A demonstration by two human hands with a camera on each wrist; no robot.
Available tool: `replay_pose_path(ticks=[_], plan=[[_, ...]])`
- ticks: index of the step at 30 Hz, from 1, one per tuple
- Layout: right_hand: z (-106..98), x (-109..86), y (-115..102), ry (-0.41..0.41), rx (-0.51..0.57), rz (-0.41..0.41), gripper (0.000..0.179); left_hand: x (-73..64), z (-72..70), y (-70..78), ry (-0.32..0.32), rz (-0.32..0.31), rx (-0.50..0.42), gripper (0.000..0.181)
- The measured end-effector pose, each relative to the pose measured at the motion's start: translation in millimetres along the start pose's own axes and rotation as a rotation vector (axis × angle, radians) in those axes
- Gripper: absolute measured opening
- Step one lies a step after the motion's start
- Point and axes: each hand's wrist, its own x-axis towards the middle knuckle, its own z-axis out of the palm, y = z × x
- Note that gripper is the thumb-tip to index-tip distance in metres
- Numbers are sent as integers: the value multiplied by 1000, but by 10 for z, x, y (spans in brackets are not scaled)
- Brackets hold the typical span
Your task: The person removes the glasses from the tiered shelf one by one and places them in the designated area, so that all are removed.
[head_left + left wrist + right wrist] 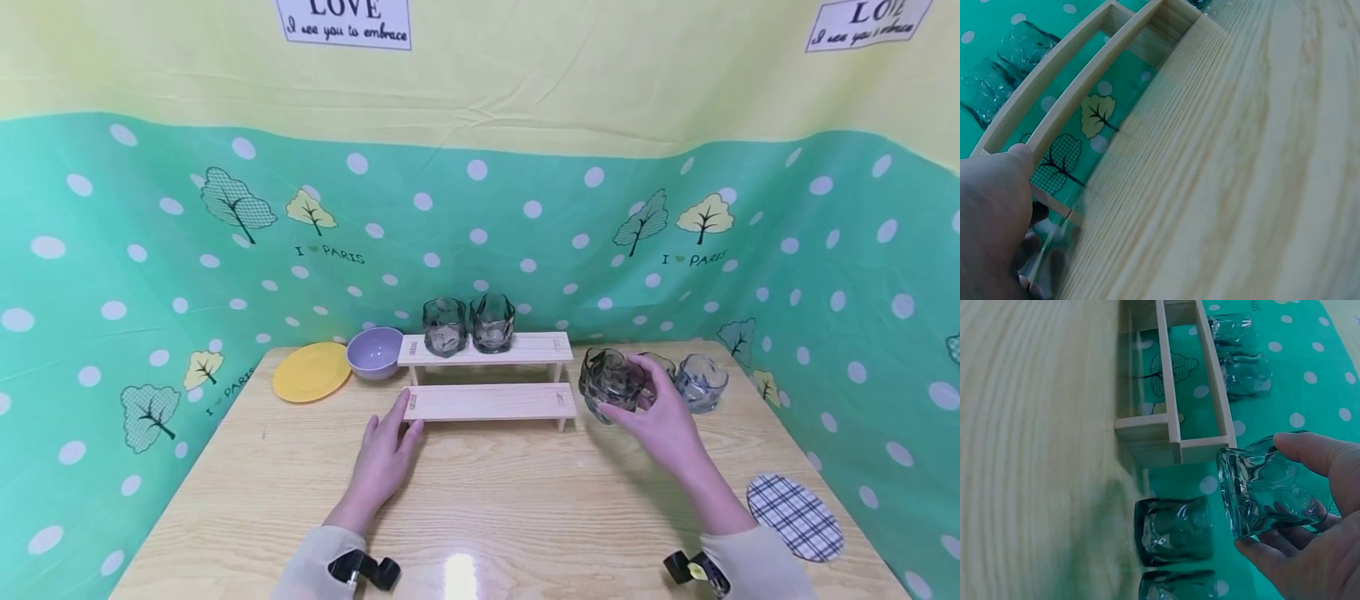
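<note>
Two dark clear glasses (492, 325) stand side by side on the upper tier of a small two-tier wooden rack (491, 402). My right hand (663, 417) grips another smoky glass (606, 382) between thumb and fingers, to the right of the rack. In the right wrist view this glass (1260, 490) is tilted, its thick base facing the camera. My left hand (386, 458) rests at the left end of the lower tier with relaxed fingers. From the left wrist, the thumb touches the front corner of the board (1079, 94), the other fingers beside the rack's end.
Two more glasses stand on the table at the right, one a paler glass (701, 383), the other partly hidden behind my right hand. A purple bowl (375, 354) and a yellow plate (311, 372) sit left of the rack. A checked oval mat (795, 517) lies at the right edge.
</note>
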Motion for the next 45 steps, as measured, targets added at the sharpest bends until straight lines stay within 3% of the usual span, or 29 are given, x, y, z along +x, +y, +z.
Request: replay_pose_path(ticks=[9, 25, 45], plan=[[-38, -70, 141, -48, -50, 70, 107, 4, 7, -8, 7, 19, 21, 66], [38, -82, 408, -129, -130, 117, 105, 11, 16, -18, 3, 13, 22, 67], [67, -43, 516, -163, -127, 104, 105, 11, 19, -29, 5, 13, 22, 67]])
